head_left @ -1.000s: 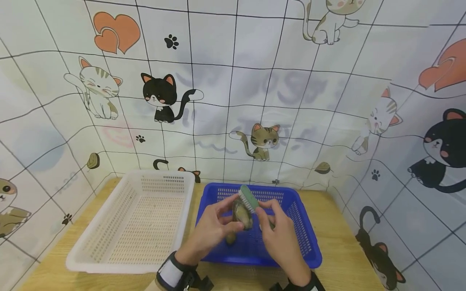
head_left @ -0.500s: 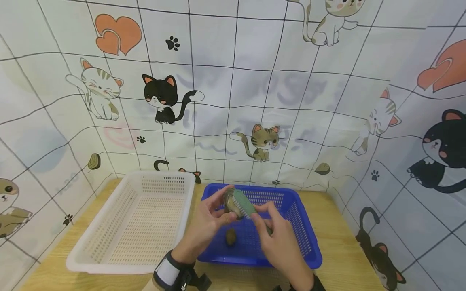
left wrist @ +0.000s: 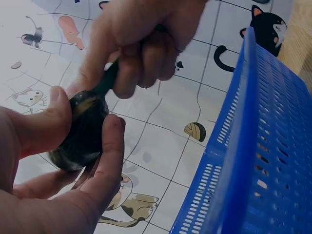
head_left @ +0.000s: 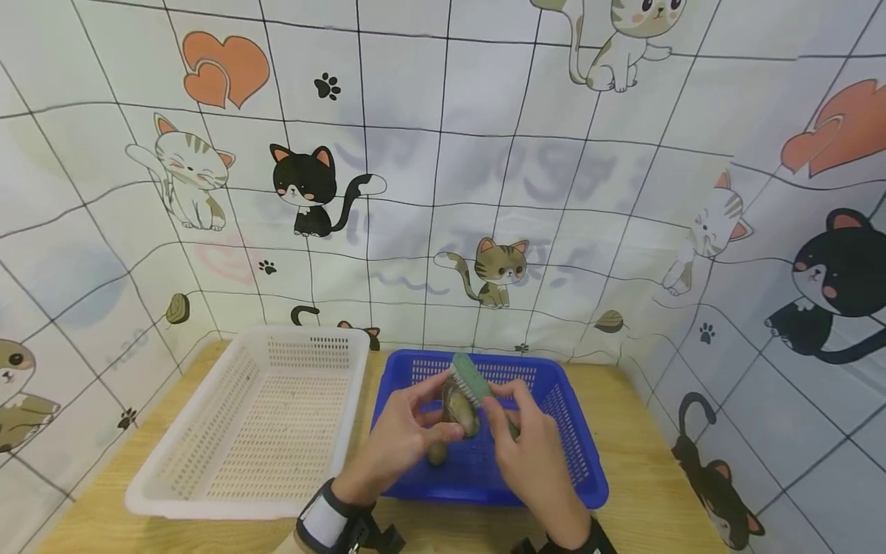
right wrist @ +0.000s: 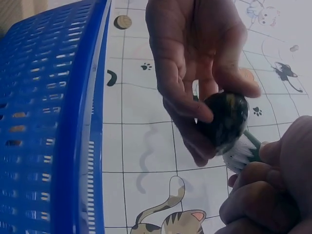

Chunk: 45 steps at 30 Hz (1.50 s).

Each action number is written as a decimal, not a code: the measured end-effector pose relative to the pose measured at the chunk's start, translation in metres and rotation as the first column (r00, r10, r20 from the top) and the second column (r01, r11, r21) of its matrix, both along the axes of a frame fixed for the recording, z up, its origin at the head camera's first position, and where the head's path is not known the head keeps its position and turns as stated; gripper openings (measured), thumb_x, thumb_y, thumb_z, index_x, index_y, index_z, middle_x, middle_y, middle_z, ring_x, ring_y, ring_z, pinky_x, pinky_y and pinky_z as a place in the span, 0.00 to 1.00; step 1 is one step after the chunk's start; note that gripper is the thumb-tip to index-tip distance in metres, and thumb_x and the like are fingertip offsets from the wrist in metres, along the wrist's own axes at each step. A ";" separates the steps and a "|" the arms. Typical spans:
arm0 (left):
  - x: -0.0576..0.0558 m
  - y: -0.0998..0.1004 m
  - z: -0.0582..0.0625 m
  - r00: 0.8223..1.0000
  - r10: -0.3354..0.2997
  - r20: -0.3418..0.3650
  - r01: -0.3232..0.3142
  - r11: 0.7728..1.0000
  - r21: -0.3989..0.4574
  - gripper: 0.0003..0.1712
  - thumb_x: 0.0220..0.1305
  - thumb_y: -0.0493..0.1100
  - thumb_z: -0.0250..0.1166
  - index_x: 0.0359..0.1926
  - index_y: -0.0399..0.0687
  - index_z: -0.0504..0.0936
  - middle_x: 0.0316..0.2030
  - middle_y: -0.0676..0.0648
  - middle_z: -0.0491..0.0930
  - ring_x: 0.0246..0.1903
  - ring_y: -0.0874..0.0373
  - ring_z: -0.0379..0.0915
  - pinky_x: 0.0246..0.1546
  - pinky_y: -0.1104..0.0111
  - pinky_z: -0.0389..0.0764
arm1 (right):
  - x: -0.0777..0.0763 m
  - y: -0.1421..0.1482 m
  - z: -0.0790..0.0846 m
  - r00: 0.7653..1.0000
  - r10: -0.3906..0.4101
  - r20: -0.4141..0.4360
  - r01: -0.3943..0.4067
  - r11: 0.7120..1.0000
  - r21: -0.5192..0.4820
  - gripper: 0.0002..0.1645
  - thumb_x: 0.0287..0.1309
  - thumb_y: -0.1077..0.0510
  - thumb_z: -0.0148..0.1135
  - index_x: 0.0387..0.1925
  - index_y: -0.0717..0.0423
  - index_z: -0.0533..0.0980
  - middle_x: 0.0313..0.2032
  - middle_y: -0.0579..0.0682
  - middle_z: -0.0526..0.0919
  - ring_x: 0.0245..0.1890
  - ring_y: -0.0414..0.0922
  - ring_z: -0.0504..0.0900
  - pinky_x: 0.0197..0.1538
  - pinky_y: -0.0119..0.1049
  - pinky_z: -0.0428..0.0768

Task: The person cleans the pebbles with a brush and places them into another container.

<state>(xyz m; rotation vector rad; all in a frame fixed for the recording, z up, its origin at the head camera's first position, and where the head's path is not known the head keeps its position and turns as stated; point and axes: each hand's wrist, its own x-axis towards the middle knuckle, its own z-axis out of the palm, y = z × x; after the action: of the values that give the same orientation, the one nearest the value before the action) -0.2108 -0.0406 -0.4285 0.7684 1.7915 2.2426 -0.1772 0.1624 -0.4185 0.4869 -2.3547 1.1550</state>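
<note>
My left hand (head_left: 404, 435) holds an abalone (head_left: 462, 415) by its edges, thumb on one side and fingers on the other, above the blue basket (head_left: 477, 496). Its pale flesh with a dark rim faces up in the head view; the dark, glossy shell (left wrist: 80, 136) shows from below in the left wrist view. My right hand (head_left: 531, 446) grips a green scrub brush (head_left: 472, 377) by the handle. White bristles (right wrist: 236, 157) lie right at the abalone's edge. Fingers cover much of the handle.
A small brown oval thing (head_left: 437, 453) lies in the blue basket below my left hand. To the left on the wooden table (head_left: 644, 462) stands a white basket (head_left: 277, 431). A cat-patterned sheet (head_left: 408, 169) rises behind and at both sides.
Half a second ago the brush lay farther left across the abalone, which was tilted. Now the abalone sits a little lower and to the right, its flesh showing, as one second ago.
</note>
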 end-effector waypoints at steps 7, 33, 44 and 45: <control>-0.004 -0.009 0.005 0.993 0.122 0.008 -0.122 0.992 0.015 0.42 0.58 0.34 0.74 0.72 0.54 0.69 0.64 0.43 0.73 0.55 0.43 0.77 0.51 0.57 0.83 | 0.002 0.001 0.000 0.997 0.034 0.068 -0.032 0.999 -0.023 0.14 0.76 0.41 0.51 0.57 0.36 0.71 0.09 0.32 0.62 0.07 0.30 0.52 0.09 0.28 0.53; -0.004 -0.006 0.002 0.994 0.083 0.068 -0.090 0.989 0.114 0.38 0.59 0.32 0.73 0.69 0.53 0.72 0.57 0.31 0.73 0.51 0.37 0.79 0.48 0.48 0.83 | 0.001 0.000 0.000 0.998 0.057 0.025 -0.057 0.998 0.002 0.13 0.76 0.45 0.52 0.57 0.37 0.72 0.09 0.30 0.60 0.07 0.29 0.52 0.08 0.26 0.53; -0.004 -0.004 -0.004 0.998 0.066 0.006 -0.066 0.998 -0.020 0.39 0.57 0.35 0.75 0.68 0.57 0.73 0.59 0.43 0.77 0.53 0.46 0.80 0.50 0.55 0.83 | 0.003 -0.008 -0.002 0.990 0.110 -0.088 -0.105 0.992 0.066 0.13 0.77 0.50 0.53 0.57 0.45 0.71 0.10 0.30 0.62 0.06 0.26 0.52 0.07 0.21 0.54; -0.004 -0.004 -0.004 0.998 0.056 0.010 -0.056 0.998 -0.024 0.39 0.56 0.35 0.75 0.69 0.57 0.73 0.59 0.43 0.76 0.53 0.46 0.80 0.49 0.55 0.83 | 0.002 -0.007 -0.002 0.992 0.096 -0.077 -0.092 0.994 0.053 0.13 0.77 0.49 0.53 0.57 0.44 0.71 0.10 0.30 0.62 0.06 0.27 0.52 0.07 0.22 0.54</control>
<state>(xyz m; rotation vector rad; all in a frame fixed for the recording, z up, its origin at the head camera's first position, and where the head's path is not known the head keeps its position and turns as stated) -0.2147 -0.0445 -0.4323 0.7090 1.8541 2.2513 -0.1756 0.1551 -0.4204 0.6552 -2.3180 1.0996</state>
